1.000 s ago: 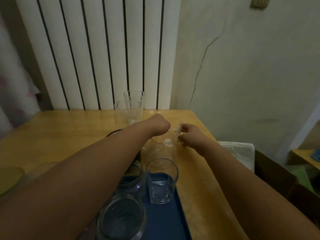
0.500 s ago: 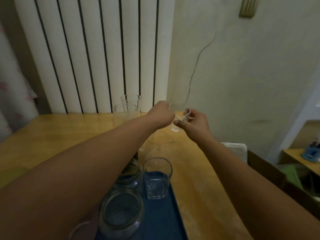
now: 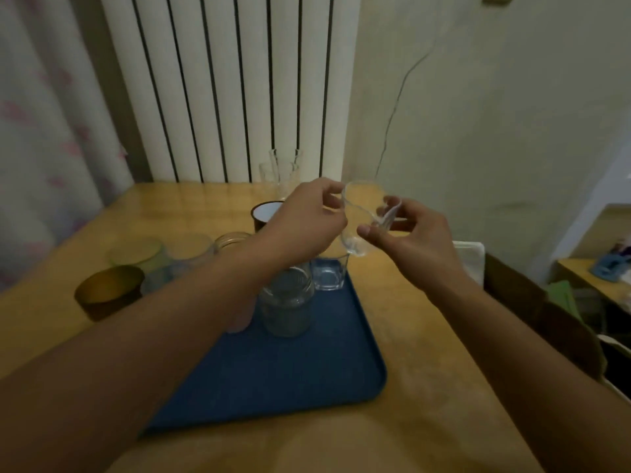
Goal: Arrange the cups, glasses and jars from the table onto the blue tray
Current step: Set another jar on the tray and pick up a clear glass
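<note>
Glass cup (image 3: 363, 216), clear with a handle, is off the table, held in the air between both hands above the far right corner of the blue tray (image 3: 273, 370). Right hand (image 3: 406, 233) pinches it at the handle side, thumb low near the base. Left hand (image 3: 307, 223) has fingertips curled at the rim on the opposite side; can't tell how firm that contact is. Cup is tilted, mouth leaning toward the left hand.

Risks, as I judge them:
- Grip is fingertip-only on smooth glass. If one hand releases before the other has it, the cup drops onto the square tumbler (image 3: 329, 274) right below, glass on glass.
- Far end of the tray is crowded: large jar (image 3: 286, 302) and tumbler nearly touching. Setting down there invites a knock; open blue area nearer the person is safer.
- Left forearm crosses over the jar, so lowering the elbow could tip it.
- More glassware sits left of the tray, amber bowl (image 3: 109, 291) included, within sweep of that arm.
- Dim light plus clear glass makes edges hard to judge.
</note>
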